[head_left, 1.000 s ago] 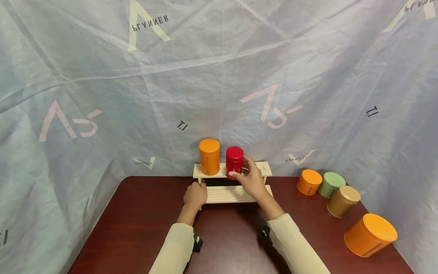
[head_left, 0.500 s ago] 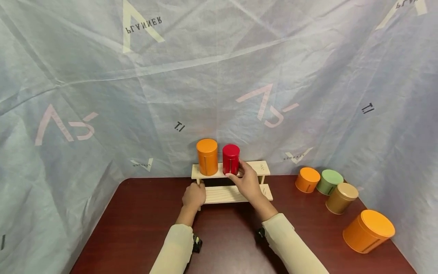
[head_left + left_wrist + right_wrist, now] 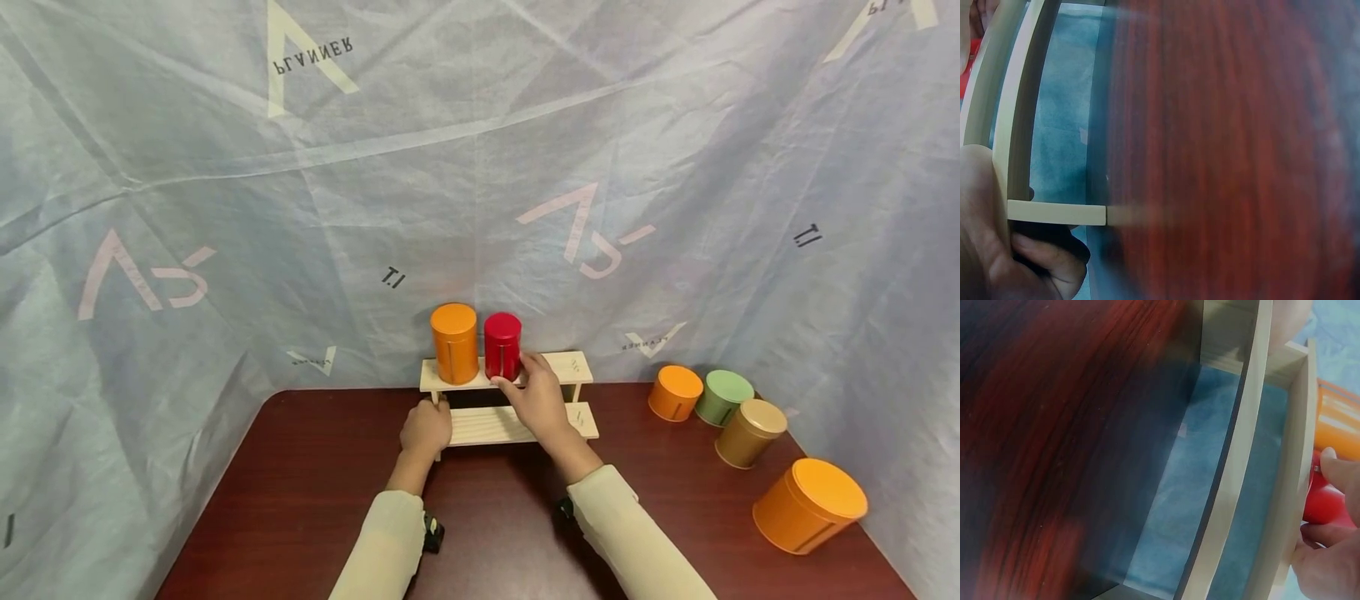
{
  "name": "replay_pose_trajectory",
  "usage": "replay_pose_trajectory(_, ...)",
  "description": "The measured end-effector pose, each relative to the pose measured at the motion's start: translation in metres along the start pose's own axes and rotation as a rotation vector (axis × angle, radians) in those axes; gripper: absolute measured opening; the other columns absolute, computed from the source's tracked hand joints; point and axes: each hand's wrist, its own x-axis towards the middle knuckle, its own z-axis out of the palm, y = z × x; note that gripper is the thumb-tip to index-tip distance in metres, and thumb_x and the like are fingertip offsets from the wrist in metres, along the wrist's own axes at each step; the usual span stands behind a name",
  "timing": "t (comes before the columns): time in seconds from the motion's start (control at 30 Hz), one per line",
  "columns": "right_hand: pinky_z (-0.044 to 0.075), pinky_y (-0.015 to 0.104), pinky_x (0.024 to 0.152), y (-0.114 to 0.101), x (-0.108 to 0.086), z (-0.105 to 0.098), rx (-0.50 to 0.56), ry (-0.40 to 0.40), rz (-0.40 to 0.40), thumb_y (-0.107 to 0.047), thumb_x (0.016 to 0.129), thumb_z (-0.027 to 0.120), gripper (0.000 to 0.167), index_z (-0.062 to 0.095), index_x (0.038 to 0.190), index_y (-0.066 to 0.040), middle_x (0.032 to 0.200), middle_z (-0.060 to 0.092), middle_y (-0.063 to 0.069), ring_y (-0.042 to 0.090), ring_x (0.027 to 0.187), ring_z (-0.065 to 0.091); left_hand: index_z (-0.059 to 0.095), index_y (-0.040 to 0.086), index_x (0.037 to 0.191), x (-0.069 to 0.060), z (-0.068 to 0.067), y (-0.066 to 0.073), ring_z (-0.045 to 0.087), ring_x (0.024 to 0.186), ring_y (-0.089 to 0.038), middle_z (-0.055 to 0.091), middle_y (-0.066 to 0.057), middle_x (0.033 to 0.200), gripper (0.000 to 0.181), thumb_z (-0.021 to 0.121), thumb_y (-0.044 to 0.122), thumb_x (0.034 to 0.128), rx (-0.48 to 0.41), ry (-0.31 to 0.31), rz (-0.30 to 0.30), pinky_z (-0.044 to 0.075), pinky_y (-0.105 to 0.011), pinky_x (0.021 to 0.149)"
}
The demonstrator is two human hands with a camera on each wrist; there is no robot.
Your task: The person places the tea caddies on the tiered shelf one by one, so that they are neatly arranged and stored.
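Note:
A two-tier wooden shelf (image 3: 487, 427) stands at the back of the table. My left hand (image 3: 426, 427) grips its left end; in the left wrist view the fingers (image 3: 1054, 259) curl around the wood. On the upper tier, a red canister (image 3: 502, 346) stands upright just right of a taller orange canister (image 3: 454, 343), with a narrow gap between them. My right hand (image 3: 542, 402) holds the red canister low on its right side, thumb in front. The right wrist view shows that thumb and fingers around the red canister (image 3: 1325, 499), beside the orange one (image 3: 1338, 422).
At the table's right stand a small orange canister (image 3: 675, 393), a green canister (image 3: 724, 397), a gold canister (image 3: 751, 433) and a large orange canister (image 3: 810, 506). Grey printed sheeting (image 3: 480, 167) hangs behind the dark red table (image 3: 315, 500) and along its sides.
The red canister, in my right hand, has moved left and back on the upper tier, closer to the tall orange canister. My left hand stays on the shelf's left end.

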Motion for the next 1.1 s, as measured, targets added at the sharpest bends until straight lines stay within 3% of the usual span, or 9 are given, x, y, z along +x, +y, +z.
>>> replay_pose_trajectory(0.2, 0.059, 0.044, 0.092, -0.0022, -0.0003, 0.0011, -0.026, 0.025, -0.013, -0.033, 0.089, 0.087, 0.057, 0.070, 0.131, 0.001, 0.126, 0.069, 0.017, 0.031, 0.107, 0.067, 0.062, 0.010, 0.081, -0.0018, -0.0001, 0.0018, 0.059, 0.050, -0.026, 0.061, -0.010, 0.065, 0.047, 0.038, 0.038, 0.1106, 0.000, 0.001, -0.001, 0.044, -0.039, 0.046)
replay_pose_trajectory(0.43, 0.060, 0.044, 0.086, -0.0016, -0.0015, 0.0000, -0.041, 0.066, -0.048, -0.035, 0.086, 0.089, 0.063, 0.069, 0.133, 0.003, 0.122, 0.071, 0.018, 0.031, 0.099, 0.068, 0.060, 0.011, 0.078, -0.0007, 0.0013, 0.0015, 0.056, 0.045, -0.025, 0.057, -0.007, 0.059, 0.048, 0.038, 0.038, 0.1111, -0.012, -0.005, -0.005, 0.042, -0.037, 0.042)
replay_pose_trajectory(0.6, 0.060, 0.045, 0.091, 0.0014, -0.0005, 0.0016, -0.010, 0.084, -0.050, -0.031, 0.084, 0.092, 0.066, 0.068, 0.135, 0.004, 0.123, 0.072, 0.018, 0.032, 0.102, 0.068, 0.060, 0.010, 0.078, -0.0002, 0.0000, 0.0008, 0.057, 0.044, -0.025, 0.057, -0.008, 0.058, 0.048, 0.038, 0.037, 0.1111, -0.014, -0.001, 0.000, 0.042, -0.038, 0.041)
replay_pose_trajectory(0.8, 0.058, 0.048, 0.102, 0.0034, -0.0008, 0.0012, -0.002, 0.084, -0.035, -0.022, 0.082, 0.088, 0.064, 0.066, 0.136, 0.004, 0.126, 0.072, 0.018, 0.034, 0.115, 0.070, 0.061, 0.010, 0.081, -0.0010, -0.0010, 0.0018, 0.058, 0.046, -0.025, 0.059, -0.009, 0.061, 0.046, 0.038, 0.037, 0.1108, -0.009, -0.006, -0.005, 0.044, -0.038, 0.043)
replay_pose_trajectory(1.1, 0.059, 0.048, 0.099, 0.0008, -0.0013, 0.0001, -0.011, 0.065, -0.045, -0.021, 0.087, 0.087, 0.055, 0.068, 0.132, 0.003, 0.125, 0.073, 0.017, 0.033, 0.111, 0.070, 0.062, 0.010, 0.082, -0.0012, -0.0007, 0.0017, 0.059, 0.046, -0.025, 0.061, -0.010, 0.062, 0.046, 0.039, 0.038, 0.1106, 0.003, 0.011, 0.000, 0.044, -0.039, 0.044)
